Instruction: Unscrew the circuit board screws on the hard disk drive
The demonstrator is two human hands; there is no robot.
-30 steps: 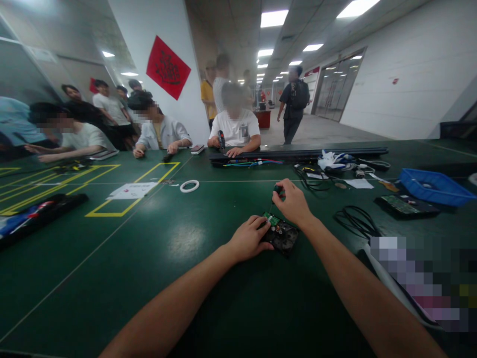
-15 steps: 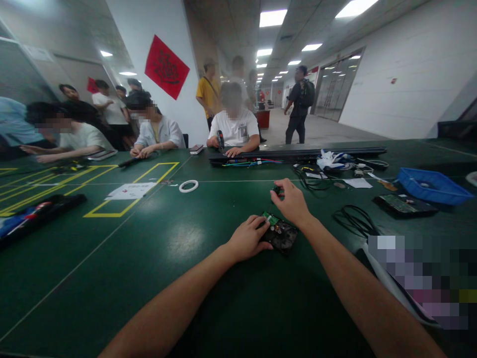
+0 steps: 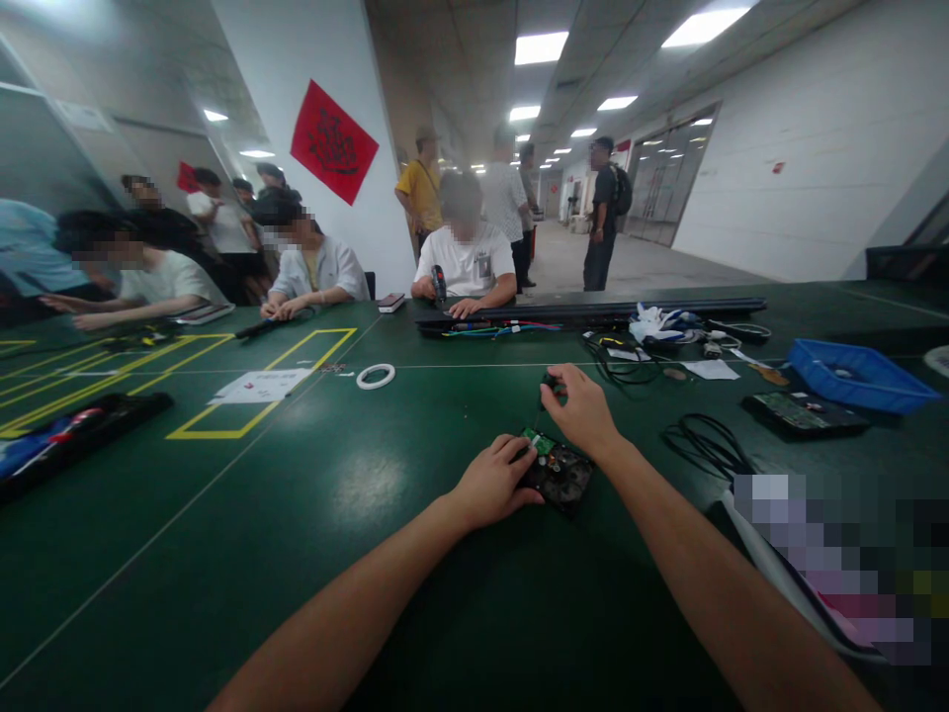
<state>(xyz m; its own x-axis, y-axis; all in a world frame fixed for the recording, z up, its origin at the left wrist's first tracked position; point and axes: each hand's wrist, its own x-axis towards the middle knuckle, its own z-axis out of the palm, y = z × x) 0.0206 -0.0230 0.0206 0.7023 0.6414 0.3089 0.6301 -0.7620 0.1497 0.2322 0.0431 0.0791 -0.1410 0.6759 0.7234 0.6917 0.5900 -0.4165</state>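
Note:
A black hard drive (image 3: pixel 566 482) with a green circuit board (image 3: pixel 539 442) lies on the green table in front of me. My left hand (image 3: pixel 495 482) grips its left side, fingertips on the board's edge and thumb at the near edge. Above the drive's far end, my right hand (image 3: pixel 582 403) is closed round the dark handle of a small screwdriver (image 3: pixel 550 380). Its thin shaft points down at the circuit board; whether the tip sits in a screw is too small to tell.
To the right are coiled black cable (image 3: pixel 708 442), another board-bearing device (image 3: pixel 805 412) and a blue bin (image 3: pixel 864 374). A long black bar (image 3: pixel 593 311) and white gloves (image 3: pixel 659 323) lie across the table. A white ring (image 3: pixel 376 376) is left of my hands. Co-workers sit opposite.
My hands have barely shifted and keep hold of the drive and screwdriver. In the background, a person with a backpack has moved slightly right.

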